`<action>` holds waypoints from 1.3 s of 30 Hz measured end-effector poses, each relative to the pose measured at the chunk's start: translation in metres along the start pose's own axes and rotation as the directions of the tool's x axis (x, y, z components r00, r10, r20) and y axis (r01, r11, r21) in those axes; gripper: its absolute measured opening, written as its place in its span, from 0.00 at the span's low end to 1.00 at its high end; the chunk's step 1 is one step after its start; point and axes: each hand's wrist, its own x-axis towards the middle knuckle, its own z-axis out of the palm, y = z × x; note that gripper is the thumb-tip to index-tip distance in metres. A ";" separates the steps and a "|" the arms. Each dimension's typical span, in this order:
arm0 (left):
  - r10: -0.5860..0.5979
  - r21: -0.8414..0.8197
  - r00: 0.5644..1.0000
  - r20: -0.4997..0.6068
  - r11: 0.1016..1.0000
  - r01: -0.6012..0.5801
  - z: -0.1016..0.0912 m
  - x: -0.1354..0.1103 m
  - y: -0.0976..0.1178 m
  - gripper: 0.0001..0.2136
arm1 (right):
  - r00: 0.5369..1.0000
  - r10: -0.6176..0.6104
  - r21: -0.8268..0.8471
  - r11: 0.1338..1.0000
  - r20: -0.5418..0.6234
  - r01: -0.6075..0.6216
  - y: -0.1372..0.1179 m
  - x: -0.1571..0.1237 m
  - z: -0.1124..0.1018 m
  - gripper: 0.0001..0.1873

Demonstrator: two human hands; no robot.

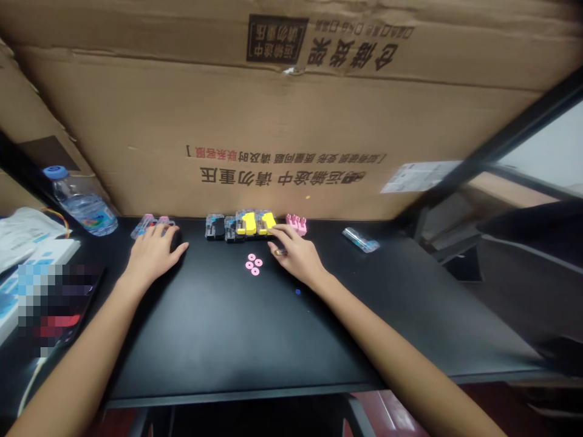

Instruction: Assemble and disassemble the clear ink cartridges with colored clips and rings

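Observation:
My left hand (152,254) lies at the back left of the black table, its thumb held apart and its fingers over clear packs with pink parts (146,223). A dark object (177,238) shows between its thumb and fingers, partly hidden. My right hand (298,254) is by the back middle, index finger and thumb apart. Its fingertips reach the right end of a row of clear-and-black cases, beside a yellow piece (267,222). Another yellow piece (247,223) and a black-fronted case (215,227) stand further left. Several pink rings (254,264) lie in front. A pink pronged piece (297,224) stands behind my right hand.
A tall cardboard sheet (282,121) walls off the back. A water bottle (84,203) leans at the left, near a phone (82,303) and a white box (36,273). A clear packet (361,240) lies at the right, a small blue bit (298,292) nearer.

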 end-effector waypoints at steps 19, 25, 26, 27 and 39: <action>-0.039 -0.086 0.999 -0.020 0.996 0.037 0.013 0.001 -0.007 0.24 | 0.965 -0.035 -0.302 0.946 0.261 0.116 -0.037 0.062 0.013 0.27; 0.114 -0.266 0.954 -0.277 0.945 -0.190 -0.006 -0.002 0.017 0.22 | 0.978 -0.206 -0.195 0.960 -0.005 0.201 -0.038 0.044 0.007 0.20; 0.166 -0.336 0.925 -0.342 0.898 -0.286 -0.010 -0.004 0.028 0.22 | 0.964 -0.257 -0.166 0.956 -0.073 0.243 -0.041 0.035 0.004 0.18; 0.225 -0.385 0.893 -0.390 0.841 -0.380 -0.013 -0.006 0.039 0.23 | 0.949 -0.293 -0.136 0.951 -0.118 0.277 -0.044 0.027 0.002 0.17; 0.190 -0.796 0.884 -0.426 0.385 -0.467 -0.021 -0.026 0.095 0.09 | 0.981 -0.180 0.520 0.846 0.068 0.119 -0.026 -0.011 -0.007 0.13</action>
